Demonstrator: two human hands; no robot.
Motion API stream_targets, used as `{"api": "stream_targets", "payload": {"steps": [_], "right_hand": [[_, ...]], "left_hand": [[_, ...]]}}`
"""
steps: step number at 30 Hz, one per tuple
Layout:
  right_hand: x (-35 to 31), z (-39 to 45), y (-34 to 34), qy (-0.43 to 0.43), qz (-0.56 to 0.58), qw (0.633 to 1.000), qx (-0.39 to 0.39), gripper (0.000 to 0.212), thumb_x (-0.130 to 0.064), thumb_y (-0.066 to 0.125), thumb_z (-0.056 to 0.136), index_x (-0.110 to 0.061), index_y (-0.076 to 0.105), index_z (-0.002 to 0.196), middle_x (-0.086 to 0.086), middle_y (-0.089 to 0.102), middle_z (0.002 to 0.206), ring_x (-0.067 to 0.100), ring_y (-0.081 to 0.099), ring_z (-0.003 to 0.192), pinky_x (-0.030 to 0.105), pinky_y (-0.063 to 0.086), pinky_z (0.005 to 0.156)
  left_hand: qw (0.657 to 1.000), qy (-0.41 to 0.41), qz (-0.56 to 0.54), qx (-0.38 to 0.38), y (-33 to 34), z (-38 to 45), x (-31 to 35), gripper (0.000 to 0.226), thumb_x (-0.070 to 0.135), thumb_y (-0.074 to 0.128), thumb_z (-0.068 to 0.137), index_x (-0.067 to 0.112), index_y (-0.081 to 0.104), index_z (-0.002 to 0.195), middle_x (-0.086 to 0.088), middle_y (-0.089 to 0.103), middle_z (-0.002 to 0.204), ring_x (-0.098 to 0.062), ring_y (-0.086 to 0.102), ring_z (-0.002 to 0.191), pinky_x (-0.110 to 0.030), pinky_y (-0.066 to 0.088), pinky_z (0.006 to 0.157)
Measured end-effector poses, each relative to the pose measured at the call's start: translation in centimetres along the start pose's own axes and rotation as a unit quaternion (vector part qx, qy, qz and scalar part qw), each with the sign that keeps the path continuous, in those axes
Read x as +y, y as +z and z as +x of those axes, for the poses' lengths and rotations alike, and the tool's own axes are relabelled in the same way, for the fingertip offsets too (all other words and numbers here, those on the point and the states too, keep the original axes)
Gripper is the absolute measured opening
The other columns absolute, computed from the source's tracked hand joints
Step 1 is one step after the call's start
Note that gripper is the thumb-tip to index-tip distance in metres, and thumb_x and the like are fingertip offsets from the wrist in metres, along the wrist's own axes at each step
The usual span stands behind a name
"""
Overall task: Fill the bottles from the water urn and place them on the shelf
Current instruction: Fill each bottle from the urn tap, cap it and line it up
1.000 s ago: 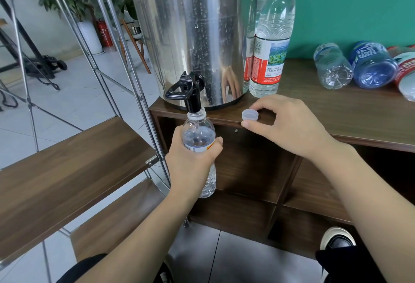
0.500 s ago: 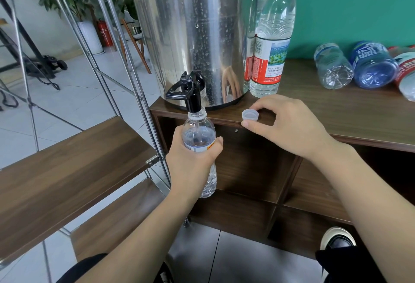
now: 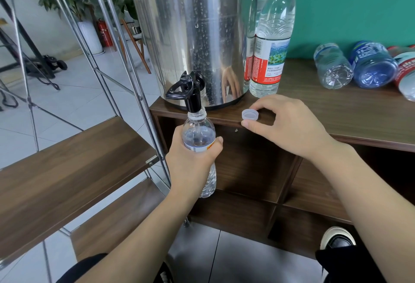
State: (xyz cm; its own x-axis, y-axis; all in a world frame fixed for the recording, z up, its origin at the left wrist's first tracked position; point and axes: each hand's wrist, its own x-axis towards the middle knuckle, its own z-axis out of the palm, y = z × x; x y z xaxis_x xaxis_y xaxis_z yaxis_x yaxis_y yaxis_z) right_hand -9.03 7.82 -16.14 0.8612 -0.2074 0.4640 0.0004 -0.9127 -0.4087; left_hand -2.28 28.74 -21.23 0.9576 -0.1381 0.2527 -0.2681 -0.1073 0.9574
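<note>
Shoe: one light-soled shoe (image 3: 338, 240) shows on the floor at lower right, nearest the camera.
Left hand: the left hand (image 3: 192, 162) has fingers and thumb wrapped round one small clear bottle (image 3: 198, 134), gripping it at the label.
Small clear bottle: one, upright, cap off, its open mouth right under the black tap (image 3: 188, 91); its lower end hangs in front of the cabinet's open compartment.
Right hand: the right hand (image 3: 285, 125) rests on the cabinet's front edge, thumb and forefinger curved either side of one pale cap (image 3: 250, 115); whether they pinch it or only touch it I cannot tell.
Shelf: two wooden boards of the metal-framed shelf (image 3: 74, 154) show at left, one above the other.
Cabinet: one wooden cabinet (image 3: 336, 112), whose top bears the urn and bottles.
Urn: one steel water urn (image 3: 195, 31), beaded with droplets, standing at the cabinet's left end.
Standing bottle: one tall red-capped bottle (image 3: 272, 35), upright just right of the urn.
Lying bottles: three on their sides at far right: a clear one (image 3: 332, 66), a blue one (image 3: 371, 63), a red-labelled one (image 3: 406, 71) cut off by the frame.
</note>
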Motion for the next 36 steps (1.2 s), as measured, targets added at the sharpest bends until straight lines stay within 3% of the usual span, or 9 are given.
{"api": "stream_targets", "payload": {"steps": [11, 30, 36], "right_hand": [[0.15, 0.02, 0.08, -0.002, -0.006, 1.0, -0.002, 0.047, -0.07, 0.054, 0.084, -0.031, 0.069, 0.104, -0.014, 0.068, 0.107, 0.011, 0.061, 0.103, 0.045, 0.052, 0.091], [0.39, 0.1, 0.38, -0.001, -0.002, 1.0, 0.004, 0.05, -0.075, 0.05, 0.081, -0.033, 0.068, 0.103, -0.016, 0.067, 0.106, 0.01, 0.061, 0.103, 0.043, 0.052, 0.092], [0.31, 0.11, 0.36, -0.003, -0.002, 1.0, 0.004, 0.052, -0.075, 0.049, 0.081, -0.033, 0.069, 0.103, -0.015, 0.067, 0.106, 0.01, 0.061, 0.103, 0.043, 0.052, 0.091]], "left_hand": [[1.0, 0.002, 0.002, 0.001, -0.03, -0.02, -0.01, 0.046, 0.031, 0.093, 0.074, 0.03, 0.064, 0.108, 0.013, 0.072, 0.097, -0.001, 0.068, 0.091, -0.032, 0.057, 0.091], [1.0, 0.001, -0.001, -0.001, 0.05, -0.04, 0.12, 0.041, 0.03, 0.092, 0.074, 0.034, 0.062, 0.102, 0.019, 0.07, 0.095, 0.003, 0.067, 0.089, -0.022, 0.052, 0.084], [1.0, 0.005, 0.0, -0.002, 0.0, -0.06, 0.11, 0.043, 0.03, 0.092, 0.074, 0.032, 0.063, 0.105, 0.013, 0.071, 0.096, 0.001, 0.067, 0.091, -0.022, 0.053, 0.085]]}}
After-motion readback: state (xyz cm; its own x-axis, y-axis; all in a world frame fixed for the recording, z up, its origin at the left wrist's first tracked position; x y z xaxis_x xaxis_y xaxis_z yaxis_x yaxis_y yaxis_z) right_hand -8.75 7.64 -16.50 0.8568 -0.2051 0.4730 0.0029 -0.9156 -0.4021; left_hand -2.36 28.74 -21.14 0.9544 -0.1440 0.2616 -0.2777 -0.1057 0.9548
